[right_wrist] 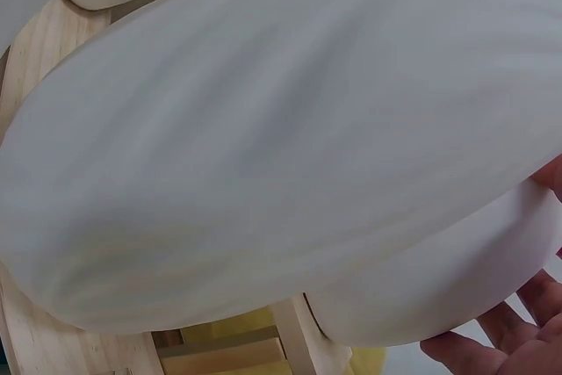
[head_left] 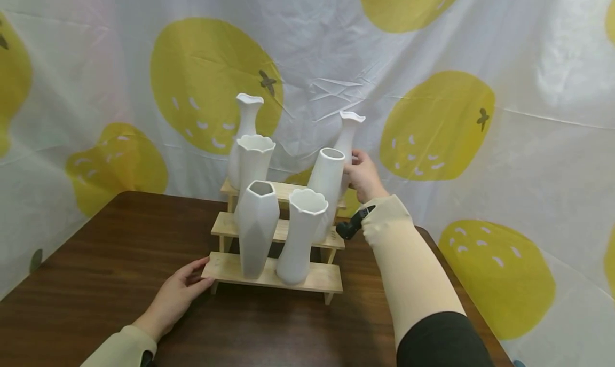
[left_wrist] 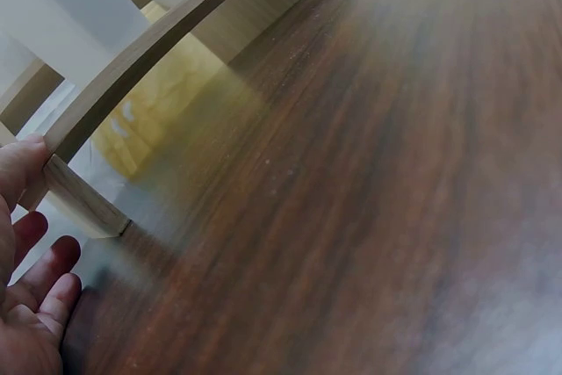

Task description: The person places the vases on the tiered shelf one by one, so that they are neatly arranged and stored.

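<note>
A three-tier wooden stand [head_left: 322, 277] bears several white vases. My left hand [head_left: 173, 297] holds the left end of its lowest shelf, thumb at the front edge; in the left wrist view the other fingers [left_wrist: 54, 263] curve loosely below. At the top tier's right end, my right hand [head_left: 363, 177] grips a tall vase with a wavy rim [head_left: 347, 134] from the right. The right wrist view shows fingertips [right_wrist: 461, 353] along that vase's lower body [right_wrist: 439, 274]. A smooth tapered vase [head_left: 328, 180] on the middle tier stands before it, partly hiding it.
Another wavy-rimmed vase [head_left: 247, 116] stands top left, behind a scalloped vase [head_left: 254, 156]. A faceted vase [head_left: 259, 228] and a second scalloped vase [head_left: 300, 244] share the lowest shelf. The dark wooden table [head_left: 86, 265] meets a fruit-print curtain [head_left: 317, 57] behind.
</note>
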Demonstrator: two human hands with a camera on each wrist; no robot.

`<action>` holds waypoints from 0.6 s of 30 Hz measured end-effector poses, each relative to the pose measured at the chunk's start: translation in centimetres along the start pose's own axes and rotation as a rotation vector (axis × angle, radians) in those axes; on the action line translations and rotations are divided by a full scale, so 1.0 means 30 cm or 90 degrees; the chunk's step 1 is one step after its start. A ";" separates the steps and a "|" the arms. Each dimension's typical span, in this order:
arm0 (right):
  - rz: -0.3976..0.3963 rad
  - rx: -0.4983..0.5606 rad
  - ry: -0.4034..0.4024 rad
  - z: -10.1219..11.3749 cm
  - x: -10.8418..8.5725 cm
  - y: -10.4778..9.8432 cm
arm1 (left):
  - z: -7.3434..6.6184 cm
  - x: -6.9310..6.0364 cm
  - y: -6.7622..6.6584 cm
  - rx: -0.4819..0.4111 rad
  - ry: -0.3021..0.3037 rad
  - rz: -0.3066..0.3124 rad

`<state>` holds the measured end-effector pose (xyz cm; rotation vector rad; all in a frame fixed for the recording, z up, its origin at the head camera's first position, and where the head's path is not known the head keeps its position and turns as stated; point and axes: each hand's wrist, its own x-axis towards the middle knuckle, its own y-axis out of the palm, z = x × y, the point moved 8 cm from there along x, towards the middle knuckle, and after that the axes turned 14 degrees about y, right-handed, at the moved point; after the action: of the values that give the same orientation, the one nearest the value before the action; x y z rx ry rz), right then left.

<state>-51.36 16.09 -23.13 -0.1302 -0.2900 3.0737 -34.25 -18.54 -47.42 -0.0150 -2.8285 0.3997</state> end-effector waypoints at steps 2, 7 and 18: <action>0.003 0.000 0.000 -0.001 0.001 0.002 | -0.002 -0.001 0.001 0.000 0.000 0.000; 0.010 0.001 0.000 -0.003 0.002 0.006 | -0.009 -0.004 0.000 0.004 0.003 -0.001; 0.012 0.000 -0.007 -0.001 -0.010 0.011 | -0.022 -0.007 0.000 0.007 0.010 -0.006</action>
<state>-51.07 15.76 -23.20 -0.1173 -0.2909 3.0935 -33.86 -18.38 -46.86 -0.0021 -2.8101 0.4123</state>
